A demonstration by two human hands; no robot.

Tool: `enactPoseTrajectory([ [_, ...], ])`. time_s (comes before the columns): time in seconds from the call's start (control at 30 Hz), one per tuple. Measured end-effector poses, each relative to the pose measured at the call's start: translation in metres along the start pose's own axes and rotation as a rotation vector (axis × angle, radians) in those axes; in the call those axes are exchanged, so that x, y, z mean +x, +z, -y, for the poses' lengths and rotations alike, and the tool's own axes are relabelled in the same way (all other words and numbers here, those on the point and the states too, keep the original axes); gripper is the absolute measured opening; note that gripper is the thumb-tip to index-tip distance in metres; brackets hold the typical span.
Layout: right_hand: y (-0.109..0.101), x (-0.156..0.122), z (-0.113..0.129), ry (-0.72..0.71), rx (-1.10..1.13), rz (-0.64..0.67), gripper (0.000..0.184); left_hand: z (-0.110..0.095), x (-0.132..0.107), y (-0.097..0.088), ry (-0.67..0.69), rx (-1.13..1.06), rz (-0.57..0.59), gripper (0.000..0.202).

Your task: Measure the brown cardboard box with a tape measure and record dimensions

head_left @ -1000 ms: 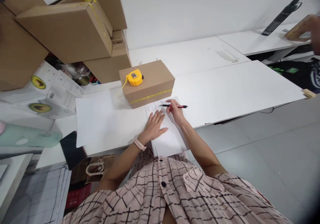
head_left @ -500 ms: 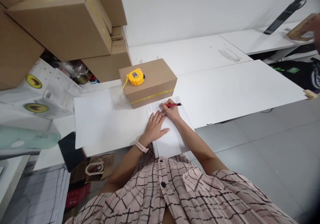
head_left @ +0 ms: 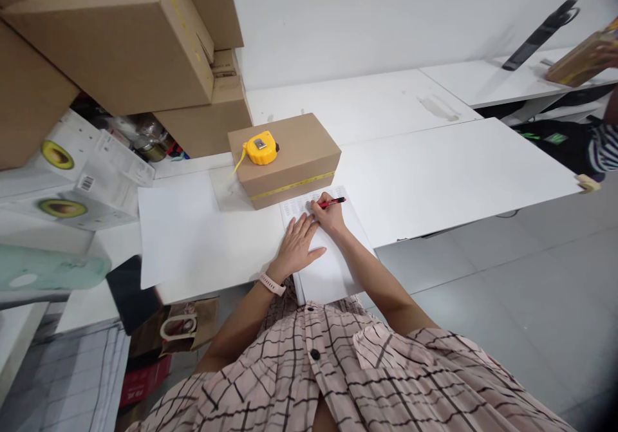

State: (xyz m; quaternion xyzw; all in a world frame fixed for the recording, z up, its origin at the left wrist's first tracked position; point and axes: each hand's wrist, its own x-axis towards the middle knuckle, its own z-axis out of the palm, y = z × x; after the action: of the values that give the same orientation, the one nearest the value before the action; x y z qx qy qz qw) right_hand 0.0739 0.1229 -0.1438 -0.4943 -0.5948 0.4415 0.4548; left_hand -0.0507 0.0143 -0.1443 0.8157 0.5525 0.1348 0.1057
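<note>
My right hand (head_left: pixel 329 214) grips a red pen (head_left: pixel 333 203) with a black end over the upper part of a stack of white paper (head_left: pixel 333 268). Rows of small writing show near the top of the sheet; I cannot read them. My left hand (head_left: pixel 298 245) lies flat on the same sheet, fingers stretched out and thumb apart. Just beyond the paper stands a brown cardboard box (head_left: pixel 294 152). On its top rests a yellow tape measure (head_left: pixel 261 147), and a yellow measuring strip (head_left: pixel 292 186) runs along the box's near side.
Cardboard boxes (head_left: pixel 111 52) are stacked at the left, above white boxes with avocado pictures (head_left: pixel 62 208). A blank sheet (head_left: pixel 178 226) and a dark flat object (head_left: pixel 134 295) lie left of me. At far right are a black bottle (head_left: pixel 538 36) and another person's hand on a box (head_left: pixel 574 62).
The view has shifted slightly. My right hand and the pen have barely moved on the paper. At far right, the other person's hand and box have come further into view.
</note>
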Motion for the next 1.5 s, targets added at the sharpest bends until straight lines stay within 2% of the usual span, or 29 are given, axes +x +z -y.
enactPoseTrajectory([
  [1.5,0.0002,0.0024,-0.0033,0.015,0.082,-0.062,0.021,-0.0013,-0.0005,-0.0023,0.001,0.039,0.007,0.072],
])
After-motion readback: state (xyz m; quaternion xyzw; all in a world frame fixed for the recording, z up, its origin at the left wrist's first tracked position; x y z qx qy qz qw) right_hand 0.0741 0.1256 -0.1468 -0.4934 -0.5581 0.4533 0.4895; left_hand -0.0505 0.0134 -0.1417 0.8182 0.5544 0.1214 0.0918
